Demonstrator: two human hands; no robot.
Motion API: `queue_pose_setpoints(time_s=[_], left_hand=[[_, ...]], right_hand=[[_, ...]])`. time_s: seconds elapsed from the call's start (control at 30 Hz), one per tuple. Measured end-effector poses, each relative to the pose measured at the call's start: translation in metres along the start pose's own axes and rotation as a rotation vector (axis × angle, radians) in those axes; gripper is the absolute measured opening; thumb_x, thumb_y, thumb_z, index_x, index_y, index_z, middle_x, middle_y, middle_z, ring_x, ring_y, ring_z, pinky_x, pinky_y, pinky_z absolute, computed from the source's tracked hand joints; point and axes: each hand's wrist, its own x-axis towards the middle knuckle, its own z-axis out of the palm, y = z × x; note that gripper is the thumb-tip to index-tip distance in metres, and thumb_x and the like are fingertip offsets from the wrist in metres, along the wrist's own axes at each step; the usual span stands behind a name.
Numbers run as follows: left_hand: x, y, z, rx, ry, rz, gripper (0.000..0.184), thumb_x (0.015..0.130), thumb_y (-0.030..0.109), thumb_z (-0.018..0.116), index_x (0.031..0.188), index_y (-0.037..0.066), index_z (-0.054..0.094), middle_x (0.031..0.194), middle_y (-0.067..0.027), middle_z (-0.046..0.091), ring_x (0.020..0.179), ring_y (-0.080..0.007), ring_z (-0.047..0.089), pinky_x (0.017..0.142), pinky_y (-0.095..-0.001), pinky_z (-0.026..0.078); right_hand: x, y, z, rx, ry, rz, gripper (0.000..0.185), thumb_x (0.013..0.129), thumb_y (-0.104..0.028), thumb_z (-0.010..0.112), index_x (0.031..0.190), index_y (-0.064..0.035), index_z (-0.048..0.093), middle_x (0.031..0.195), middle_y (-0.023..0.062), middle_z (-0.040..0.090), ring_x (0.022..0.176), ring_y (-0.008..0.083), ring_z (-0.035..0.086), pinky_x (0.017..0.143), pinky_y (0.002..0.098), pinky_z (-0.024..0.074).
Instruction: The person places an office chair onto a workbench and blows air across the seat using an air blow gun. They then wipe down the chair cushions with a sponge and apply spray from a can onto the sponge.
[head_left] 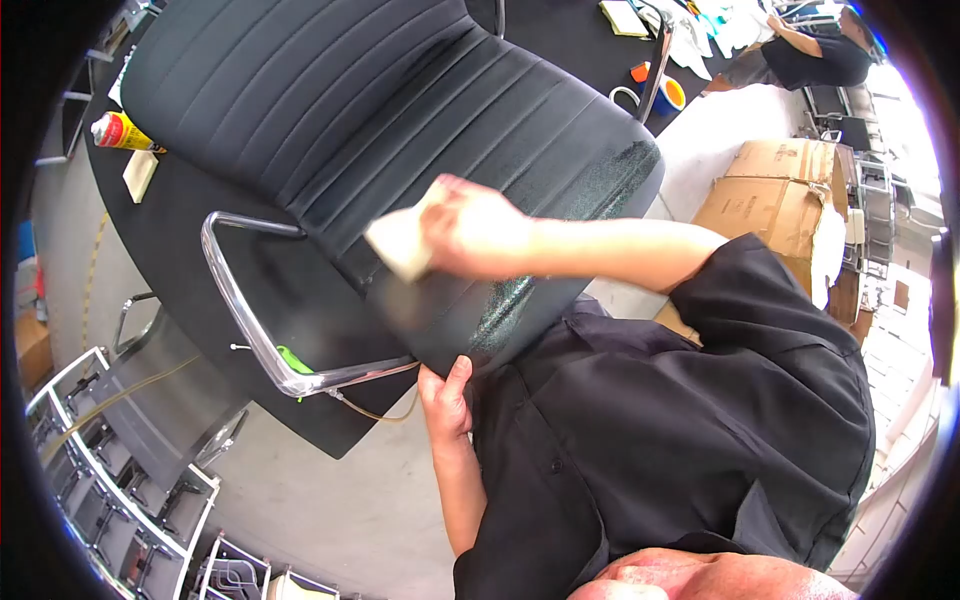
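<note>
A black ribbed office chair [400, 120] with chrome armrests lies on a black table. My right hand [465, 230], blurred by motion, grips a cream-coloured sponge [398, 245] over the seat near its side edge. Below it, my left hand [447, 400] holds the seat's near corner, thumb on top and fingers underneath. Wet, foamy streaks [505, 305] shine on the seat's front part, and a second foamy patch [605, 190] is toward the far side. The near chrome armrest [245, 290] stands left of my hands.
A yellow and red spray can [122, 132] and another sponge [140, 176] are on the black table [170, 240] at left. An orange and blue tape roll [672, 97] sits at the back right. Cardboard boxes [770, 190] and a seated person [820, 50] are farther right. A thin hose [375, 410] hangs by the armrest.
</note>
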Motion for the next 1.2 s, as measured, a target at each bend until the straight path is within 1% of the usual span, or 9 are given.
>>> queue_pose_setpoints(time_s=[0.17,0.2,0.3,0.4,0.63,0.8,0.87,0.9,1.2], left_hand=[[0.004,-0.003,-0.007,-0.017,-0.040,-0.004,0.042,0.091,0.009,0.076,0.128,-0.004,0.060,0.121,-0.0066,0.066,0.107,-0.0153,0.062,0.098,-0.0306,0.047],[0.005,-0.003,-0.007,-0.019,-0.052,-0.011,0.042,0.091,0.010,0.076,0.127,-0.004,0.060,0.119,-0.0058,0.066,0.104,-0.0143,0.062,0.096,-0.0295,0.048],[0.006,-0.004,-0.010,-0.006,-0.074,-0.021,0.041,0.091,0.008,0.075,0.127,-0.004,0.060,0.119,-0.0048,0.066,0.102,-0.0126,0.061,0.094,-0.0282,0.048],[0.006,-0.003,-0.007,0.019,-0.094,-0.014,0.043,0.094,0.009,0.071,0.133,-0.003,0.056,0.125,-0.0088,0.065,0.111,-0.0198,0.063,0.099,-0.0353,0.048],[0.005,0.005,-0.001,0.056,-0.090,-0.023,0.034,0.095,0.011,0.068,0.125,-0.001,0.059,0.111,-0.0064,0.067,0.093,-0.0157,0.066,0.079,-0.0330,0.056],[0.007,0.004,0.002,0.050,-0.103,0.003,0.033,0.096,0.012,0.068,0.125,0.000,0.058,0.109,-0.0074,0.067,0.089,-0.0175,0.067,0.074,-0.0335,0.057],[0.007,0.000,-0.002,0.039,-0.117,0.011,0.034,0.096,0.012,0.068,0.126,-0.001,0.058,0.111,-0.0081,0.067,0.093,-0.0186,0.068,0.077,-0.0341,0.058],[0.008,-0.001,-0.005,0.041,-0.125,0.016,0.034,0.096,0.012,0.068,0.126,-0.001,0.058,0.111,-0.0081,0.067,0.093,-0.0186,0.068,0.077,-0.0341,0.058],[0.015,-0.006,-0.013,-0.051,-0.142,0.010,0.036,0.098,0.006,0.064,0.131,-0.004,0.055,0.118,-0.0132,0.068,0.098,-0.0280,0.071,0.079,-0.0442,0.062]], right_hand=[[-0.055,0.139,-0.083,-0.395,-0.365,0.465,0.020,0.087,-0.026,0.067,0.088,-0.0057,0.070,0.091,0.0129,0.073,0.102,0.0311,0.070,0.120,0.0471,0.0352],[-0.069,0.155,-0.085,-0.325,-0.170,0.398,0.019,0.089,-0.023,0.066,0.088,-0.0036,0.068,0.092,0.0117,0.072,0.104,0.0301,0.068,0.119,0.0471,0.0353],[-0.058,0.140,-0.073,-0.446,-0.260,0.398,0.019,0.088,-0.020,0.066,0.084,-0.0020,0.067,0.091,0.0134,0.070,0.102,0.0305,0.067,0.113,0.0464,0.0397],[-0.036,0.084,-0.040,-0.129,-0.227,0.418,0.020,0.082,-0.019,0.068,0.076,-0.0011,0.064,0.085,0.0195,0.065,0.091,0.0380,0.064,0.091,0.0473,0.0517],[0.048,-0.067,0.023,0.456,0.061,-0.074,0.025,0.073,-0.016,0.078,0.091,-0.0043,0.065,0.095,0.0119,0.068,0.101,0.0310,0.064,0.103,0.0446,0.0476],[0.057,-0.074,0.022,0.292,-0.048,-0.235,0.028,0.074,-0.026,0.077,0.093,-0.0082,0.068,0.096,0.0075,0.067,0.103,0.0247,0.061,0.116,0.0508,0.0389],[0.039,-0.044,0.030,-0.123,-0.111,-0.173,0.018,0.077,-0.025,0.074,0.082,-0.0097,0.065,0.085,0.0080,0.065,0.093,0.0278,0.064,0.115,0.0515,0.0404],[0.028,-0.014,0.010,0.093,-0.139,-0.071,0.017,0.077,-0.023,0.073,0.081,-0.0091,0.064,0.081,0.0092,0.064,0.090,0.0298,0.066,0.114,0.0514,0.0415],[-0.091,0.159,-0.119,-0.434,-0.368,0.499,0.026,0.097,-0.024,0.062,0.112,-0.0053,0.069,0.126,0.0081,0.069,0.130,0.0235,0.057,0.123,0.0484,0.0278]])
